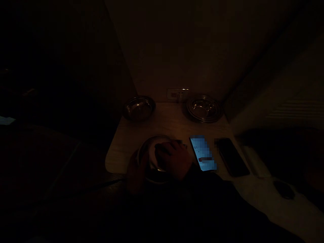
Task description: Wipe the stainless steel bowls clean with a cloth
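The room is very dark. A steel bowl (149, 148) stands at the near edge of a small pale table (131, 135). My left hand (135, 172) is wrapped around the bowl's left rim from outside. My right hand (174, 158) reaches into the bowl with the fingers bent, pressing a dark object that I cannot make out. A dark sleeve covers my right forearm.
A lit phone (204, 153) lies right of the bowl, a dark phone (233, 157) beside it. Two more steel bowls, one at the back left (138, 107) and one at the back right (204, 108), sit by the wall under a socket (177, 93). A pale surface (278, 202) extends right.
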The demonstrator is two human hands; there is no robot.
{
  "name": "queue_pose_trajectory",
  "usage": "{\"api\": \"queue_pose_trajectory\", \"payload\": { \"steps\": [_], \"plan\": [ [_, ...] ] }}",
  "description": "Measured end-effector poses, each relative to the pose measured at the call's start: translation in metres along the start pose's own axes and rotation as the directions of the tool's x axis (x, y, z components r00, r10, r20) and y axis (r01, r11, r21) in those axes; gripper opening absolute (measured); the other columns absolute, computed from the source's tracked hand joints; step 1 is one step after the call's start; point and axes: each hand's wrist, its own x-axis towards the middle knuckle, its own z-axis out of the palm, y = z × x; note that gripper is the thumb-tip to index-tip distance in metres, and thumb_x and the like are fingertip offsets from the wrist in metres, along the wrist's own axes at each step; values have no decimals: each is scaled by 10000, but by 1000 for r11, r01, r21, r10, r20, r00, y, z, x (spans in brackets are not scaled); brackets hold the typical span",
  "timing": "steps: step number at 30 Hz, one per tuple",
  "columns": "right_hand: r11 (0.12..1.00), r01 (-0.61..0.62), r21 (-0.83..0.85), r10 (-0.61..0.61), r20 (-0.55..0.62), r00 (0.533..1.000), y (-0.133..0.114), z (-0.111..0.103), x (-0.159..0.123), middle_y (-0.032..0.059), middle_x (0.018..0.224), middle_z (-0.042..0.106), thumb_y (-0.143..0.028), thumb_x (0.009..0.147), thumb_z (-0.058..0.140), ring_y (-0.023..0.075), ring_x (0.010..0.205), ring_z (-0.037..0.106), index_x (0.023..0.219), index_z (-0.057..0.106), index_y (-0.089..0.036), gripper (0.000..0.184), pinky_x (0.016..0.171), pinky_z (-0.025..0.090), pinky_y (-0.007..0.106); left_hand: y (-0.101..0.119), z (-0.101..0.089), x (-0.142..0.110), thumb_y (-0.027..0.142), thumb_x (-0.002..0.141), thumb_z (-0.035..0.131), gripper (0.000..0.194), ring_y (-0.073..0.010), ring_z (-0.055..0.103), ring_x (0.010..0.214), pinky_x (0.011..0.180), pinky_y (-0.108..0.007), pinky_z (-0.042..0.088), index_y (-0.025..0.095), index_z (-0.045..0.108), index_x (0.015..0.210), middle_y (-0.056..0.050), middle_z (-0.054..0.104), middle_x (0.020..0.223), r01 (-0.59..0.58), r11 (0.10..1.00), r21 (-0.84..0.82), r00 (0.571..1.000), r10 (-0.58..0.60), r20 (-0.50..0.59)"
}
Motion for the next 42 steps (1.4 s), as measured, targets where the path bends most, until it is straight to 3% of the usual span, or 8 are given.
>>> {"api": "queue_pose_trajectory", "payload": {
  "steps": [5,10,15,19,24,28,37,42],
  "plan": [
    [999,8,33,-6,-64,998,-1,2,-3,61,1139,623,-196,897,514,231,979,490,1117,632,-249,255,718,414,371,-1,1,-1,494,786,538,478,-251,585,1028,889,-359,439,162,566,1130,-120,622,1138,18,1000,-25,1000,-18,7],
    [998,-61,2,61,51,997,-1,-2,-2,72,1133,630,-242,866,565,264,957,502,1126,633,-234,269,710,424,395,3,2,0,502,786,531,531,-282,562,1064,902,-394,422,144,560,1178,-143,608,1161,49,996,72,998,-46,-40],
    [1000,12,10,-11,-70,997,-6,0,-5,52,1104,638,-187,899,506,227,919,510,1138,621,-269,277,689,423,363,0,2,3,463,788,547,466,-249,579,1053,908,-356,438,154,579,1136,-123,618,1159,-18,1000,-25,1000,19,14],
    [998,-62,15,61,32,998,17,3,2,80,1136,622,-182,850,553,257,956,520,1145,630,-258,314,724,443,386,1,0,3,456,805,537,461,-248,577,1062,905,-351,443,153,573,1152,-122,618,1166,-22,1000,18,1000,22,0],
    [931,-126,341,203,-200,959,42,10,-13,95,1114,591,-100,835,439,222,1023,538,1134,635,-217,376,845,486,385,4,-1,4,506,783,563,511,-257,534,1141,970,-374,404,208,569,1198,-89,587,1240,35,999,-2,999,-35,-2],
    [885,-96,456,221,-231,947,39,10,-36,90,1135,595,-103,856,426,209,1046,549,1149,616,-206,364,866,500,385,1,0,6,514,797,545,510,-248,545,1136,958,-365,418,227,564,1218,-83,583,1250,56,995,-83,998,-54,26],
    [979,-40,201,79,-190,979,13,6,-54,133,1136,615,-104,870,417,245,1000,532,1162,619,-155,359,804,510,399,-3,2,6,638,767,493,630,-290,612,993,823,-398,475,140,587,1141,-166,639,1118,202,979,-1,979,-202,-21],
    [999,-23,41,30,-192,981,14,7,-67,92,1130,629,-122,884,415,230,981,531,1177,616,-216,367,778,504,368,-8,6,7,612,737,552,596,-270,605,1013,852,-389,466,180,557,1146,-135,635,1124,177,982,-67,982,-181,-59]
  ]
}}
